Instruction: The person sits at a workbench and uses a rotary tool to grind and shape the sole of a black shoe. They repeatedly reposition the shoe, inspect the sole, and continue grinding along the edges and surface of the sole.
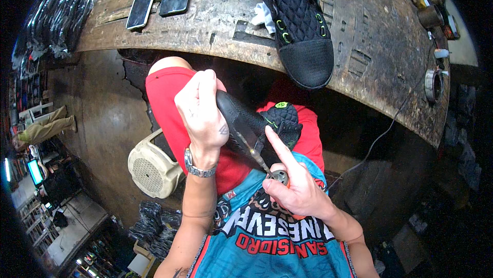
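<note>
My left hand (pixel 201 106), a metal watch on its wrist, is closed on one end of a black shoe (pixel 241 119) held above my lap. The shoe is tilted, its dark sole edge toward me, its quilted upper with a green emblem lying to the right. My right hand (pixel 300 188) grips a tool (pixel 280 176) with a round perforated grey collar, a bit of orange and a thin metal rod. That rod lies along the sole edge; whether its tip touches, I cannot tell. My right index finger stretches to the shoe's side.
A matching black shoe (pixel 305 36) stands on the worn wooden table (pixel 226 16), near its edge. Two phones (pixel 144 3) lie to its left. A tape roll (pixel 434 85) sits at the right, and a grey cord (pixel 370 149) hangs down. A beige plastic stool (pixel 154 167) is at left.
</note>
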### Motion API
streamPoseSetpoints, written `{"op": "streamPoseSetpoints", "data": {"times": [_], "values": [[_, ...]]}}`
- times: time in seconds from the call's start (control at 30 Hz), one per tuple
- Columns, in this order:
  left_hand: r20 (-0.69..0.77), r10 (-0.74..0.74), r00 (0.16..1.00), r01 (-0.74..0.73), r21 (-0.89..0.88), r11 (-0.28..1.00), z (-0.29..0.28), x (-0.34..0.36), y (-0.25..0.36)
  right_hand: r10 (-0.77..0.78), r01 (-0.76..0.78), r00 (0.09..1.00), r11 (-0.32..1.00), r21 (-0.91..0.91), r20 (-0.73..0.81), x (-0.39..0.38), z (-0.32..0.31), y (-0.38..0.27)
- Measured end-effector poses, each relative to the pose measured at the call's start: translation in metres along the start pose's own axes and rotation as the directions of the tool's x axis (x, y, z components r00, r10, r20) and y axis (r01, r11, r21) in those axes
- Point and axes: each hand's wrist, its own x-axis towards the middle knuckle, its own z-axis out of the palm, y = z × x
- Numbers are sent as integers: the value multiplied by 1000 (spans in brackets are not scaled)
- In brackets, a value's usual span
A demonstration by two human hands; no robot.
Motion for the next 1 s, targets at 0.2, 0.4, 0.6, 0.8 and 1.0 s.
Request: {"op": "streamPoseSetpoints", "data": {"times": [0.2, 0.4, 0.6, 0.8, 1.0], "values": [[9, 23, 1000, -24, 58, 998, -2, -1, -1, -20, 19, 1000, 999, -29, -6, 2, 1, -1], [34, 189, 981, -192, 139, 972, -2, 0, -5, -41, 41, 999, 997, -62, -2, 3, 1, -1], [32, 78, 996, -79, 49, 996, -2, 0, -5, -79, 78, 997, 992, -101, -6, 5, 1, 1], [27, -19, 999, 18, 44, 999, -2, -1, 0, -83, 82, 997, 981, -173, 3, 5, 5, -2], [20, 117, 993, -118, 138, 983, 0, 2, -3, -62, 64, 998, 991, -113, 25, 6, 5, -1]]}}
